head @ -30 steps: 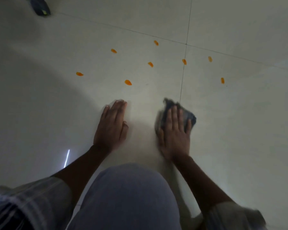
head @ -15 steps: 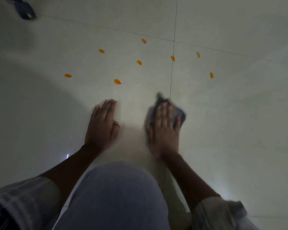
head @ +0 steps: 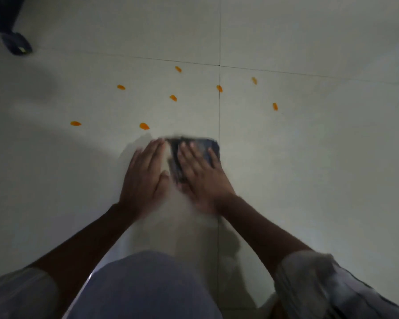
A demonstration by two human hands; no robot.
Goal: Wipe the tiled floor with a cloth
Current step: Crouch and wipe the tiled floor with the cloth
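A dark bunched cloth [head: 202, 146] lies on the pale tiled floor [head: 309, 180]. My right hand [head: 202, 174] presses flat on it, fingers straight and spread. My left hand [head: 145, 178] rests flat on the bare tile just left of the cloth, its thumb almost touching the cloth's edge. Several orange smears dot the floor beyond the hands; the nearest orange smear [head: 144, 126] sits just ahead of my left fingertips. The image is blurred by motion.
Grout lines cross at a tile joint [head: 219, 65] beyond the cloth. A dark object [head: 16, 46] lies on the floor at the far left. My knee [head: 145, 286] fills the bottom centre of the view.
My right hand slid the cloth leftward across the grout line until it sits next to my left hand. The left hand stayed flat on the tile.
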